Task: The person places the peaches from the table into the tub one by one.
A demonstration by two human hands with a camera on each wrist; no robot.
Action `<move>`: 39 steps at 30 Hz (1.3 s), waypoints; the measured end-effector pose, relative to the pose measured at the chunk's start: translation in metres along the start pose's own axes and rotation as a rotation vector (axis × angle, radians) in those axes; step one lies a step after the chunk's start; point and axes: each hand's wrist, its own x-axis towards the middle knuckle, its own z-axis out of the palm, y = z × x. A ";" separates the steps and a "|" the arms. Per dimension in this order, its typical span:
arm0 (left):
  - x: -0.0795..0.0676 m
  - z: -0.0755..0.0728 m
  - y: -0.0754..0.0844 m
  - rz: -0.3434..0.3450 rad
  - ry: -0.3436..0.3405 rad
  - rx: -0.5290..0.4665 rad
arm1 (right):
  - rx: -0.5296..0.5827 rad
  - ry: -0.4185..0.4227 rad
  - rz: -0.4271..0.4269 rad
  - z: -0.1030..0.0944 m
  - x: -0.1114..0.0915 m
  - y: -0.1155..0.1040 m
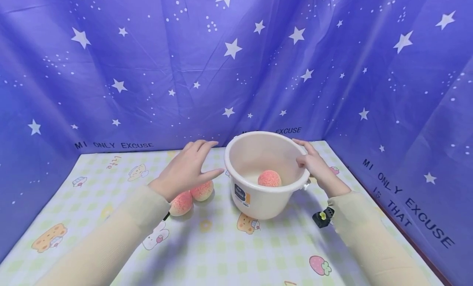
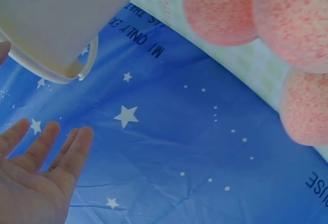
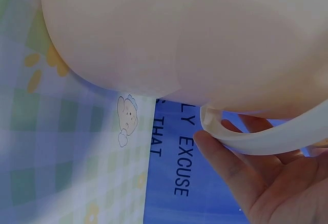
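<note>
A white bucket (image 1: pixel 255 204) stands upright on the table, with one pink-speckled peach (image 1: pixel 269 178) inside it. My right hand (image 1: pixel 317 167) grips the bucket's right rim, its thumb on the inner side; the bucket's handle (image 3: pixel 277 138) crosses this hand in the right wrist view. Left of the bucket, my left hand (image 1: pixel 188 171) hovers with fingers extended and thumb spread, holding nothing. Below and beside it lie more peaches, a nearer one (image 1: pixel 181 204) and a farther one (image 1: pixel 203 191). Three peaches (image 2: pixel 220 11) show in the left wrist view, partly cut off by the frame.
A checked cloth with cartoon prints (image 1: pixel 207 253) covers the table. A small black object with a yellow flower (image 1: pixel 322 217) is by the right wrist. Blue star-patterned curtains (image 1: pixel 184 72) hang behind the table and along its sides.
</note>
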 end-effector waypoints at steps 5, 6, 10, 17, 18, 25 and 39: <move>-0.003 0.005 -0.005 -0.026 -0.016 0.000 | 0.004 0.003 -0.003 0.001 0.000 0.000; -0.003 0.007 -0.006 -0.029 -0.017 0.001 | 0.006 0.002 -0.004 0.000 0.000 0.000; -0.005 0.014 -0.010 -0.033 -0.020 -0.006 | 0.010 0.001 -0.004 -0.001 0.000 0.001; -0.009 0.024 -0.015 -0.020 -0.016 -0.011 | 0.006 0.003 -0.007 -0.001 0.000 0.001; -0.009 0.025 -0.015 -0.022 -0.017 -0.014 | 0.005 0.002 -0.007 -0.001 0.000 0.001; -0.011 0.029 -0.016 -0.055 -0.048 -0.009 | 0.009 0.003 -0.006 0.000 -0.001 0.000; -0.017 0.040 -0.023 -0.109 -0.072 -0.011 | 0.009 0.003 -0.006 0.001 -0.002 -0.002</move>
